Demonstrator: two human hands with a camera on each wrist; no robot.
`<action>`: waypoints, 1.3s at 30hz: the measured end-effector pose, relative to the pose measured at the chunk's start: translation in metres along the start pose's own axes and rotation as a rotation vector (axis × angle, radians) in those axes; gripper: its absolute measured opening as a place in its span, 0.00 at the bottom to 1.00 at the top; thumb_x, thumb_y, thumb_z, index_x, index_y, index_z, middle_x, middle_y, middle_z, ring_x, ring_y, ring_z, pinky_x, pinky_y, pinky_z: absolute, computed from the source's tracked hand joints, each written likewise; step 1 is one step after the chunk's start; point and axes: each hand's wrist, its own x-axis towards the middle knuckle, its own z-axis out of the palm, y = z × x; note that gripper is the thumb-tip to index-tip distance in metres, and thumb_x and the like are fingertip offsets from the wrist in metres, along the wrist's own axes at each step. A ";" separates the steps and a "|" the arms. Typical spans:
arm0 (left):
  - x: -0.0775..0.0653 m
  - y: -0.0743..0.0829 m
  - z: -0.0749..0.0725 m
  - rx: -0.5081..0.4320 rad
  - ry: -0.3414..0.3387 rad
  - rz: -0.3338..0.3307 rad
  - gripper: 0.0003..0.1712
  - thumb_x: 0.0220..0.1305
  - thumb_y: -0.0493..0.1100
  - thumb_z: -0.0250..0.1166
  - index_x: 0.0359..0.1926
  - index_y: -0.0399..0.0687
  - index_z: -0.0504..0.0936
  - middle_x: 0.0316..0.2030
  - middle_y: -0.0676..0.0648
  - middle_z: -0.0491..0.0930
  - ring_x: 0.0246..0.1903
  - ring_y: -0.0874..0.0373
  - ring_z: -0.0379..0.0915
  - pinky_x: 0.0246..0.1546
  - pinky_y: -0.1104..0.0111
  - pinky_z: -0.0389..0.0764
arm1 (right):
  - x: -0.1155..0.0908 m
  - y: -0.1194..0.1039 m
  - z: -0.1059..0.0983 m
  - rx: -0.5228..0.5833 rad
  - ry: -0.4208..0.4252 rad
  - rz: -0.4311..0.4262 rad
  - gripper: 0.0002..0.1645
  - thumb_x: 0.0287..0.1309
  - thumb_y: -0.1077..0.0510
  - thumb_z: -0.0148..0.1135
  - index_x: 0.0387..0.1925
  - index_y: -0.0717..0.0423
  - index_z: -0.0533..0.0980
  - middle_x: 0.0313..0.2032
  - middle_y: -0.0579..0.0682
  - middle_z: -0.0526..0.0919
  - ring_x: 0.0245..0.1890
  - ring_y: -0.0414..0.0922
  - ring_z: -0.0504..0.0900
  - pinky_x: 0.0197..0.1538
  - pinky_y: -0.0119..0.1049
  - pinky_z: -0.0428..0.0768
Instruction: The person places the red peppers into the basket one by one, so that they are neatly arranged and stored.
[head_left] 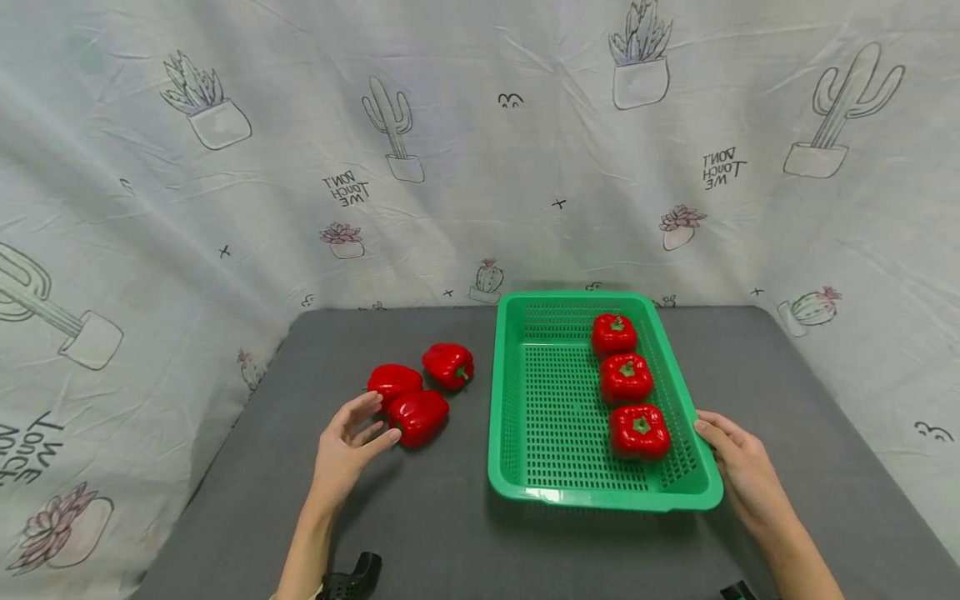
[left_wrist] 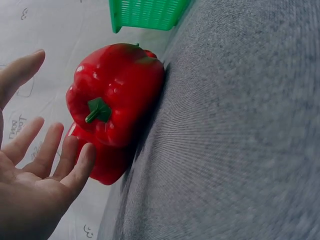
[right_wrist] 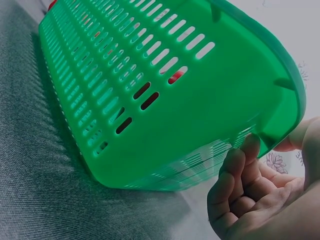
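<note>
My left hand (head_left: 347,450) is beside a red bell pepper (head_left: 418,418) on the grey table, its fingers spread and loosely bent. In the left wrist view, the palm faces this pepper (left_wrist: 120,85) and its green stem, with nothing in the hand. Two more bell peppers lie close behind, one at the left (head_left: 393,382) and one at the right (head_left: 448,367). My right hand (head_left: 738,462) holds the right rim of a green plastic basket (head_left: 555,400), thumb over the edge and fingers curled underneath. Three bell peppers (head_left: 626,379) stand in a row along the basket's right side, stems up.
The grey table (head_left: 420,533) reaches back to a white curtain (head_left: 465,125) printed with cacti and succulents. A black strap device (head_left: 356,577) sits on the left wrist. The basket's slotted side wall (right_wrist: 110,60) rises beside the right hand.
</note>
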 end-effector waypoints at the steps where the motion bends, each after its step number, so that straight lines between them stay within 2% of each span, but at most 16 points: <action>1: 0.000 0.000 0.000 -0.002 -0.001 0.000 0.39 0.57 0.30 0.72 0.68 0.34 0.65 0.64 0.36 0.67 0.62 0.40 0.63 0.58 0.49 0.69 | 0.000 0.000 0.000 0.002 -0.001 0.001 0.15 0.74 0.55 0.51 0.54 0.56 0.77 0.42 0.49 0.84 0.39 0.42 0.84 0.38 0.36 0.83; 5: -0.002 -0.002 0.001 -0.004 -0.010 0.007 0.40 0.57 0.32 0.72 0.69 0.37 0.65 0.64 0.37 0.67 0.62 0.42 0.63 0.59 0.51 0.70 | -0.001 0.000 0.001 0.003 0.004 0.008 0.15 0.74 0.55 0.51 0.54 0.56 0.77 0.41 0.49 0.84 0.38 0.42 0.84 0.38 0.36 0.83; 11: -0.004 -0.006 -0.001 -0.024 0.012 -0.020 0.39 0.56 0.32 0.73 0.68 0.39 0.67 0.63 0.40 0.69 0.61 0.45 0.65 0.58 0.54 0.71 | -0.002 0.003 0.005 0.016 -0.009 0.011 0.16 0.75 0.56 0.51 0.55 0.59 0.77 0.42 0.49 0.84 0.39 0.42 0.84 0.39 0.36 0.83; 15: -0.004 -0.007 -0.001 -0.022 0.002 -0.026 0.39 0.56 0.32 0.73 0.67 0.38 0.67 0.63 0.39 0.69 0.61 0.46 0.65 0.58 0.53 0.71 | -0.001 0.003 0.006 0.015 0.006 0.004 0.16 0.74 0.56 0.51 0.54 0.59 0.77 0.42 0.50 0.84 0.39 0.42 0.84 0.38 0.36 0.83; 22: -0.003 -0.006 0.003 -0.017 0.012 -0.076 0.41 0.55 0.35 0.75 0.68 0.41 0.67 0.63 0.43 0.70 0.61 0.51 0.65 0.60 0.53 0.68 | -0.001 0.002 0.004 -0.005 0.019 0.015 0.16 0.74 0.55 0.52 0.55 0.59 0.77 0.42 0.49 0.84 0.39 0.42 0.84 0.38 0.36 0.83; 39: 0.003 -0.012 0.011 -0.009 -0.025 -0.129 0.41 0.55 0.37 0.76 0.68 0.45 0.67 0.65 0.46 0.68 0.63 0.52 0.63 0.62 0.52 0.67 | 0.000 0.002 0.001 -0.003 0.012 0.005 0.15 0.74 0.54 0.52 0.54 0.57 0.77 0.42 0.49 0.84 0.39 0.42 0.84 0.38 0.36 0.83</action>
